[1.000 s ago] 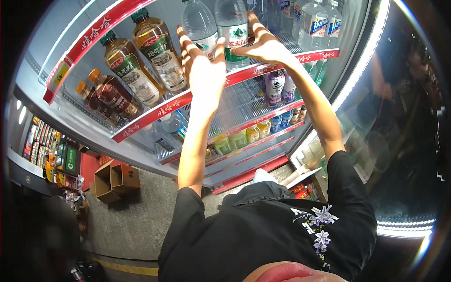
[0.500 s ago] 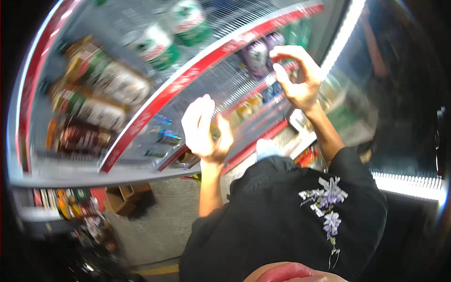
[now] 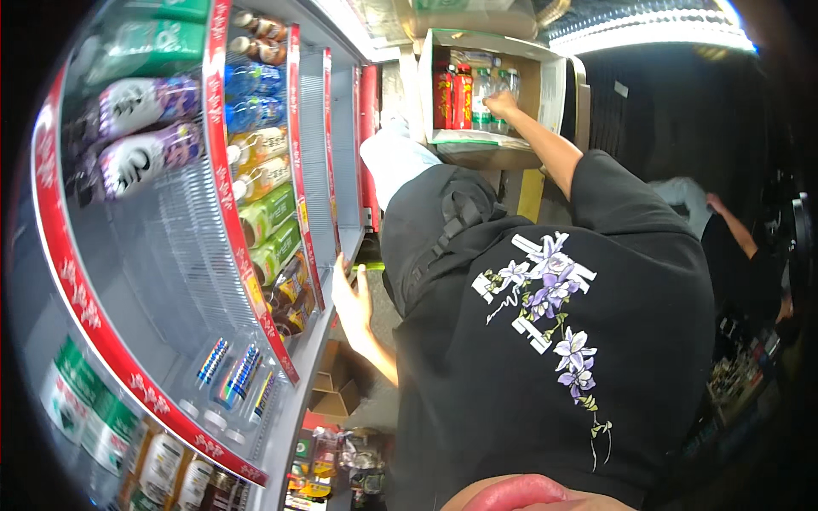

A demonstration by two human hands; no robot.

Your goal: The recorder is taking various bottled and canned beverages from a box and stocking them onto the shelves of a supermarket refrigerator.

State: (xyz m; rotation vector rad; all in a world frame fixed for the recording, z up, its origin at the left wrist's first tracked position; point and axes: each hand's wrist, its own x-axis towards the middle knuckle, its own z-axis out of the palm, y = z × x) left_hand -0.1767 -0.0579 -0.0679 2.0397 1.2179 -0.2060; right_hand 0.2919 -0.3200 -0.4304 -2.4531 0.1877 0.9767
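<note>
Into a white-rimmed carton (image 3: 561, 94) at the top middle reaches my right hand (image 3: 501, 104), its fingers closed round a clear bottle with a green label (image 3: 482, 85); the fingertips are partly hidden. Red bottles (image 3: 463, 95) stand beside it in the same carton. My left hand (image 3: 353, 308) is open, its fingers apart, next to the front edge of the drinks shelves (image 3: 317, 349). It holds nothing.
Tiered shelves with red-printed edge strips (image 3: 78, 298) fill the left side, carrying purple-labelled bottles (image 3: 145, 157), green packs (image 3: 277, 251) and clear bottles (image 3: 239, 375). Below stands an open brown box (image 3: 336, 379). Another person's arm (image 3: 734, 228) shows at the right.
My view has turned toward the carton. The right hand, raised and open before the shelves, has gone into the carton and closed on a bottle; the left has dropped beside the shelf edge.
</note>
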